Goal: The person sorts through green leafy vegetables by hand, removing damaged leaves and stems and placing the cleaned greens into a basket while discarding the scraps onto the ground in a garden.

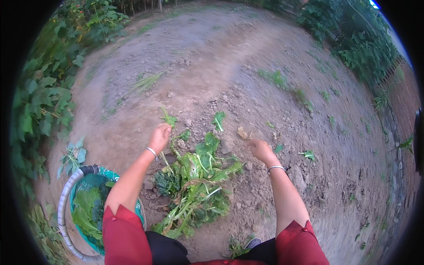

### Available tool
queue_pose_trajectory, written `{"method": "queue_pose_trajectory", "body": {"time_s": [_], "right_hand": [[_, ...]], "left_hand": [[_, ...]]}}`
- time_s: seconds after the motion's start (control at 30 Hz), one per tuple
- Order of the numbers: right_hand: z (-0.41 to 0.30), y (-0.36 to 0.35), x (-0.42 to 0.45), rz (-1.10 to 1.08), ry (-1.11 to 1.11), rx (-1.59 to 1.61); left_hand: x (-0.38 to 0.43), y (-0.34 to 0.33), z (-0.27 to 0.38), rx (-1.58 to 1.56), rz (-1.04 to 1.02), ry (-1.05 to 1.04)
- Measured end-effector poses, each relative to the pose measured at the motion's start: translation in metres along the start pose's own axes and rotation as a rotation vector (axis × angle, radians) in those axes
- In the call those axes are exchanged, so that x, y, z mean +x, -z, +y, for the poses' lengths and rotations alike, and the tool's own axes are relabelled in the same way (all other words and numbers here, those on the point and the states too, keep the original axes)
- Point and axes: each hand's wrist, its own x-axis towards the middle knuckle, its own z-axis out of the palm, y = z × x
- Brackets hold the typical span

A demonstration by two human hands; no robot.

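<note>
My left hand pinches a small green leaf by its end, above the soil left of centre. My right hand reaches down at the right, its fingertips beside a dry brown leaf; whether it grips anything is hidden. Between my arms a heap of leafy greens with pale stalks, some yellowed, lies on the ground. A single torn leaf lies beyond the heap. At my lower left stands a teal-lined basket with a wrapped handle, holding green leaves.
Dense leafy plants border the left side, and climbing foliage stands at the upper right beside a brick strip. Cut green stems lie farther off. A leaf piece lies right of my right hand. My shoe shows below.
</note>
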Motion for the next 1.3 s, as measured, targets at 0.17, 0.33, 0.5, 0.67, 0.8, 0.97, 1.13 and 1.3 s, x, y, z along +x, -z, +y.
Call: {"method": "queue_pose_trajectory", "body": {"time_s": [0.17,0.33,0.5,0.67,0.8,0.97,1.13,1.3], "right_hand": [[0.057,-0.018,0.008,0.226,-0.248,-0.006],[0.052,-0.042,0.030,0.351,-0.171,0.084],[0.035,-0.063,0.045,0.390,-0.209,0.065],[0.027,-0.067,0.043,0.335,-0.290,0.018],[0.031,-0.061,0.055,0.471,-0.142,0.093],[-0.029,-0.074,0.083,0.478,0.159,0.082],[-0.061,-0.099,0.093,0.294,0.280,-0.017],[-0.078,-0.080,0.083,0.348,0.430,-0.033]], "left_hand": [[-0.037,0.081,0.098,-0.502,0.075,0.231],[-0.126,0.125,0.142,-0.584,-0.244,0.474],[-0.172,0.114,0.141,-0.692,-1.070,0.714],[-0.192,0.084,0.116,-0.522,-0.814,0.627],[-0.189,0.053,0.101,-0.454,-0.294,0.793],[-0.201,0.023,0.094,-0.610,-0.085,0.962],[-0.209,0.016,0.091,-0.571,0.010,1.005],[-0.204,0.025,0.101,-0.695,-0.103,1.066]]}}
